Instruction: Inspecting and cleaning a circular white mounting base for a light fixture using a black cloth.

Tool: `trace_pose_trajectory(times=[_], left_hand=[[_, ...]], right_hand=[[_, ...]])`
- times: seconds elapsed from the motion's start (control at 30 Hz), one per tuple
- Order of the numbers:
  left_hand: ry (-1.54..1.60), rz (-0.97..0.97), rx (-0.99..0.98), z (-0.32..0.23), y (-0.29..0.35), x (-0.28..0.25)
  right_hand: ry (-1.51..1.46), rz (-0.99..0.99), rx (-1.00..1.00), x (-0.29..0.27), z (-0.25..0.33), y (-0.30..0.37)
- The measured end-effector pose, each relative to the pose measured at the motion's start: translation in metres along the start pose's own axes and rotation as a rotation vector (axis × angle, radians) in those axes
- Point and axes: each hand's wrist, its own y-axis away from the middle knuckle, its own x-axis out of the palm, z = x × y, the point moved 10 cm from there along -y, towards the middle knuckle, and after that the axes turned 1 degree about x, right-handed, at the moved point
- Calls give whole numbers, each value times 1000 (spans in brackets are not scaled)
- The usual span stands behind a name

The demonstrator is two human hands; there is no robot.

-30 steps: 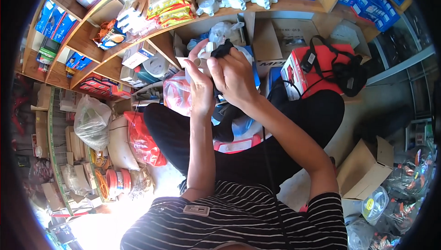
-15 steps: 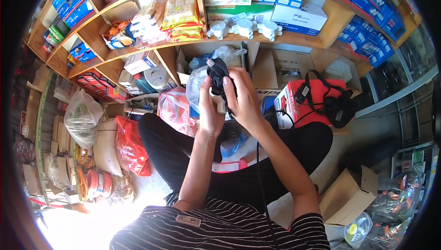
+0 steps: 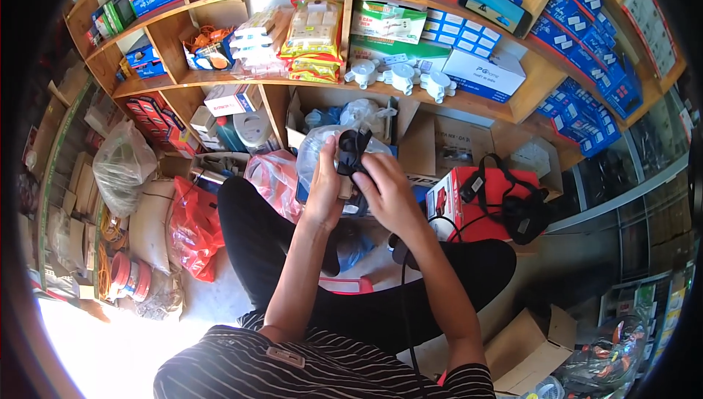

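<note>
In front of the shelf I hold a small black bundle [image 3: 351, 151] that looks like folded cable; its exact kind is hard to make out. My left hand [image 3: 322, 192] is closed on its left side, thumb pointing up. From the right, my right hand [image 3: 392, 190] grips its lower right part with thumb and bent fingers. A pale piece [image 3: 346, 189] shows beneath the bundle, between the hands. Behind them lies a clear plastic bag [image 3: 313, 151] in front of an open carton. A thin black cable [image 3: 408, 318] runs beside my right forearm.
A red box [image 3: 469, 217] at the right carries a black strapped device [image 3: 521, 212]. Wooden shelves hold blue boxes, yellow packs [image 3: 315, 40] and white round fittings [image 3: 401, 78]. A phone [image 3: 495, 8] leans on the upper shelf. Red bags [image 3: 196, 227] lie left of my crossed legs.
The view has shifted, bringing more of the upper shelf and the phone into sight. The black bundle has turned in my fingers, and my right hand grips it lower.
</note>
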Motion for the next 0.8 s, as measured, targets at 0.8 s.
trace_pose_trajectory(times=[0.8], left_hand=[[-514, -40, 639, -38, 32, 20]], right_hand=[[-773, 121, 517, 37, -35, 25]])
